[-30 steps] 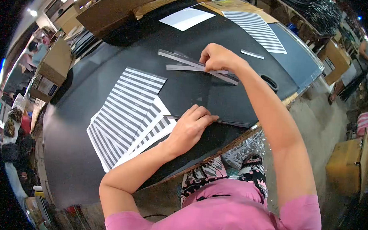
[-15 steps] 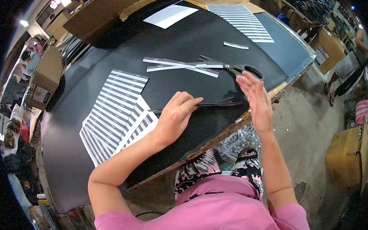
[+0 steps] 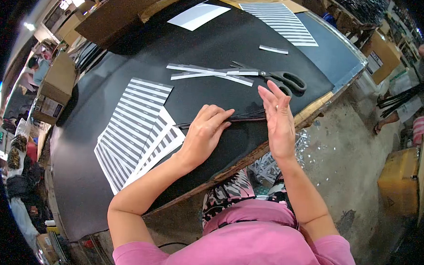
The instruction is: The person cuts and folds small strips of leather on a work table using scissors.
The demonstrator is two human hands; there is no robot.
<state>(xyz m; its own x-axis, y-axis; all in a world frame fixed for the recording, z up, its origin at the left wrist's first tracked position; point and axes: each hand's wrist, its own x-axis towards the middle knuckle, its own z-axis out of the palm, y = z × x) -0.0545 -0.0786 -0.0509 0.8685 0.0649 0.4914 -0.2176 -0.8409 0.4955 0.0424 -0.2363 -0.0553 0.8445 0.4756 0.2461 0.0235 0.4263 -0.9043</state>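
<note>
My left hand (image 3: pixel 205 134) is closed around a bundle of thin black strips (image 3: pixel 248 116), which lies crosswise low over the black table top (image 3: pixel 130 58). At the bundle's right end, my right hand (image 3: pixel 279 123) is held upright with its fingers stretched out and its palm against the strip ends. Left of my left hand lie several fanned sheets printed with black and white stripes (image 3: pixel 139 108). Beyond my hands rest black-handled scissors (image 3: pixel 283 79), partly hidden behind my right fingertips. Their blades overlap several crossed cut strips (image 3: pixel 210 73).
A single cut strip (image 3: pixel 274 49), a white sheet (image 3: pixel 198 16) and another striped sheet (image 3: pixel 283 23) lie farther back. Paper scraps (image 3: pixel 267 167) sit below the table's wooden edge (image 3: pixel 239 168). Cardboard boxes (image 3: pixel 401 176) stand on the floor at right, where a person walks.
My right hand has moved left against the ends of the strips, which were fanned out and now lie more even. My left hand keeps its hold. The person at right has moved.
</note>
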